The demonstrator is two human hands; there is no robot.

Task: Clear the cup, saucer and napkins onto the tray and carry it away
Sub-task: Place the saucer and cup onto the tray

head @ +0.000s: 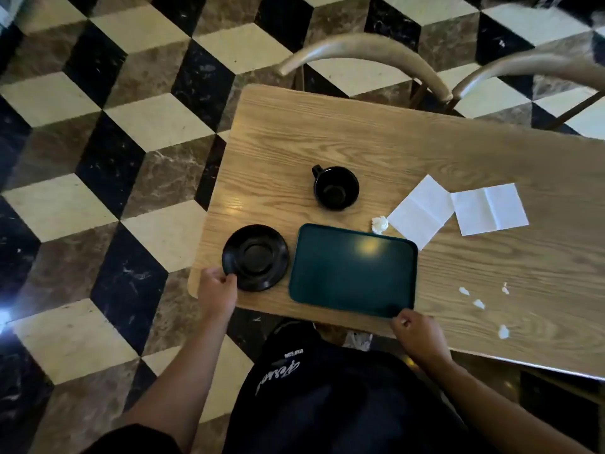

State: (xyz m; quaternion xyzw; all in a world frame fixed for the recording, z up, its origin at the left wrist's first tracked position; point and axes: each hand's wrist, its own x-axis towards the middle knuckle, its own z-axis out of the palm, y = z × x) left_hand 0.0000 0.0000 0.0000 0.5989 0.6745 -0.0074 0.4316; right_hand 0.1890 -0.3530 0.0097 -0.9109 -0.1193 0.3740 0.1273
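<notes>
The left hand [217, 286] pinches the saucer [256, 257] rim at seven o'clock, likely to lift it; the right hand [414, 329] grips the tray [352, 268] corner at five o'clock, steadying it.

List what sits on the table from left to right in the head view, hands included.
Left hand → saucer → cup → tray → crumpled napkin ball → right hand → first flat napkin → second flat napkin.

L grip [217, 285] on saucer [255, 257] rim, R grip [414, 327] on tray [352, 270] corner.
</notes>
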